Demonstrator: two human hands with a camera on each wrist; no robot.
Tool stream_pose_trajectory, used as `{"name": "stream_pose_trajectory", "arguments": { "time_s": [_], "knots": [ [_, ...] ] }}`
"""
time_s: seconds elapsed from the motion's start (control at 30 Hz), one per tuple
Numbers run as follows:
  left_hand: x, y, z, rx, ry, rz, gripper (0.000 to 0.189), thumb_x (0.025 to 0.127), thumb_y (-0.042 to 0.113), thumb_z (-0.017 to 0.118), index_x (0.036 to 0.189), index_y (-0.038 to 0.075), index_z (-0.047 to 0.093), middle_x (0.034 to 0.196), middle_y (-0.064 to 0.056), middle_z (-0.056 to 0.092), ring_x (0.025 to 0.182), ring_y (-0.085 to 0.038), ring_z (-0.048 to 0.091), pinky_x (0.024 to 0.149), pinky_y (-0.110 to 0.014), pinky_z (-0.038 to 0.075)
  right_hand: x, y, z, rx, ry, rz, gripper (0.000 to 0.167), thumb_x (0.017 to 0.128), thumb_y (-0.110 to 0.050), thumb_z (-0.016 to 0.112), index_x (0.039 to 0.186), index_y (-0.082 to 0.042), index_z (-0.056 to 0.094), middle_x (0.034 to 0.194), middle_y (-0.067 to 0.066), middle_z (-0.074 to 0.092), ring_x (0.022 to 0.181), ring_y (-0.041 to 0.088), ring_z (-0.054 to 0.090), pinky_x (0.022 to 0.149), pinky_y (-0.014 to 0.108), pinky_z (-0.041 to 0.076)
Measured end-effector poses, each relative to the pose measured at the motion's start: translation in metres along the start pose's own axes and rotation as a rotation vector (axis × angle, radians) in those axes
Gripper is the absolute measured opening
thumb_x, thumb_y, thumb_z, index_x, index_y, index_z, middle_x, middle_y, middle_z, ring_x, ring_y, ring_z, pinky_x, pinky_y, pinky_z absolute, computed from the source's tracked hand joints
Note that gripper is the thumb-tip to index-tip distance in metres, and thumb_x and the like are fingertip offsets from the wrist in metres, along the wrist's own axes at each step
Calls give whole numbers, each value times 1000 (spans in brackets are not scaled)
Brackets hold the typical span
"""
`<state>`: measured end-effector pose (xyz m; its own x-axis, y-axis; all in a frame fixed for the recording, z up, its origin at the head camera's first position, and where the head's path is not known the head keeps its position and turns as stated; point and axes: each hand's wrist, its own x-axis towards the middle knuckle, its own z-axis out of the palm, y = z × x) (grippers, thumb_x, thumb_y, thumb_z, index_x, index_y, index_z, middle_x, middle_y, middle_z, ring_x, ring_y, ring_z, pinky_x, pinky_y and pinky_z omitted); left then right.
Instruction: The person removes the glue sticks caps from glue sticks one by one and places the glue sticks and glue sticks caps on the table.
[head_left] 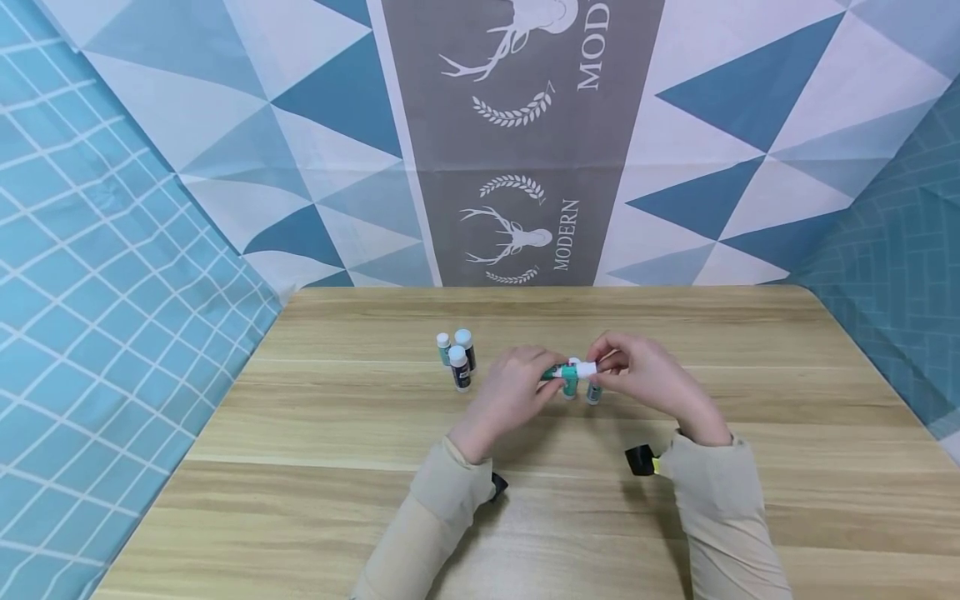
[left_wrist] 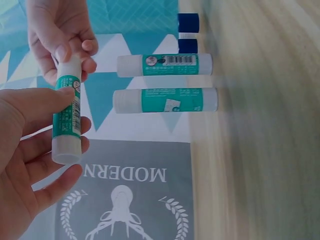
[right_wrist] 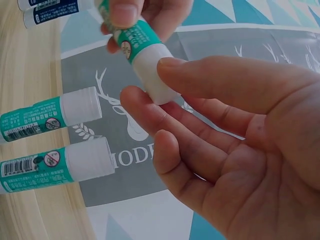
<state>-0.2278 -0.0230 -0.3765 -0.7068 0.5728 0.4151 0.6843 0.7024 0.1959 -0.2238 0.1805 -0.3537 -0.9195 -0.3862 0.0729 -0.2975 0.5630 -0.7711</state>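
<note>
Above the wooden table, a green-labelled glue stick (head_left: 561,372) is held roughly level between both hands. My left hand (head_left: 516,379) pinches its labelled body between thumb and fingers. At the other end, my right hand (head_left: 645,373) grips the white cap (right_wrist: 154,75) with thumb and fingertips, and the cap sits against the body. Two more green-labelled glue sticks stand upright just below the hands: one glue stick (left_wrist: 167,65) and its neighbour (left_wrist: 170,101), both with white caps. In the head view the held stick and the hands partly cover them.
Left of the hands, two dark-blue glue sticks (head_left: 461,372) and a small green one (head_left: 444,352) stand in a cluster on the table (head_left: 315,417). A patterned cloth (head_left: 517,150) hangs behind the table's back edge. Black camera parts (head_left: 641,460) show near the sleeves.
</note>
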Motion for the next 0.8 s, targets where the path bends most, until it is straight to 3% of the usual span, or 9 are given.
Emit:
{"name": "stream_pose_trajectory", "arguments": {
  "time_s": [0.43,0.8],
  "knots": [
    [-2,-3,-13,54,114,48,22,80,22,68,102,16,67,97,4,66,91,-12,59,83,-29,46,1,-6,6,-12,15,-36,21,80,-5,67,99,-4,57,93,10,65,84,18,64,67,26,50],
    [-4,-4,-20,66,140,49,20,82,23,66,101,16,68,97,4,65,94,-12,57,87,-29,43,3,-7,9,-17,38,-49,24,80,-16,69,99,-8,57,92,6,64,82,15,63,67,28,49]
  ]
}}
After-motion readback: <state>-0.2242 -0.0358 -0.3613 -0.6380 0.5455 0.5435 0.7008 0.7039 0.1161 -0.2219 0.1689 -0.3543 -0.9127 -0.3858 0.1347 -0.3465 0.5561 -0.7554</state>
